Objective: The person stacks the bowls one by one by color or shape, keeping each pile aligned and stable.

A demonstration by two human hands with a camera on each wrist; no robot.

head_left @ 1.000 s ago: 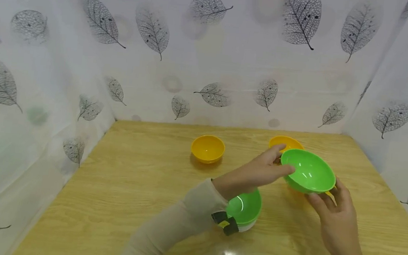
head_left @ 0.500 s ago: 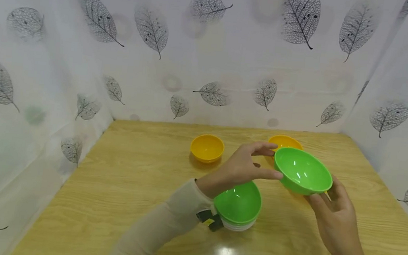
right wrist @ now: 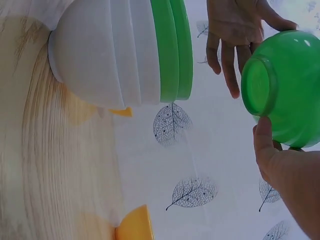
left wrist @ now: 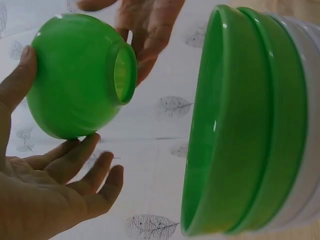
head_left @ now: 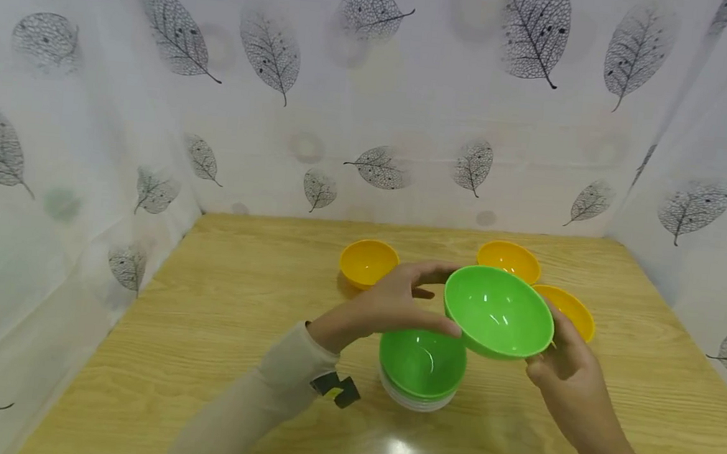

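Note:
Tilted in the air above the table, a light green bowl (head_left: 499, 312) is held between my two hands. My right hand (head_left: 573, 389) grips its right side, with the thumb near the base ring in the right wrist view. At the bowl's left side, my left hand (head_left: 389, 301) touches it with thumb and fingertips; the other fingers are spread in the left wrist view. Below sits a stack of bowls, its top green bowl (head_left: 423, 365) inside another green bowl (left wrist: 280, 125), with several white bowls (right wrist: 100, 55) underneath.
Three orange-yellow bowls stand further back: one bowl (head_left: 368, 262) left of centre, another bowl (head_left: 508, 258) at the back right, and a third bowl (head_left: 567, 310) partly behind the right hand. A leaf-patterned sheet (head_left: 267, 139) encloses the wooden table (head_left: 214, 300).
The held green bowl has moved left, over toward the stack, with both hands. My left hand has shifted left, uncovering the stack, and the third orange-yellow bowl is now largely visible.

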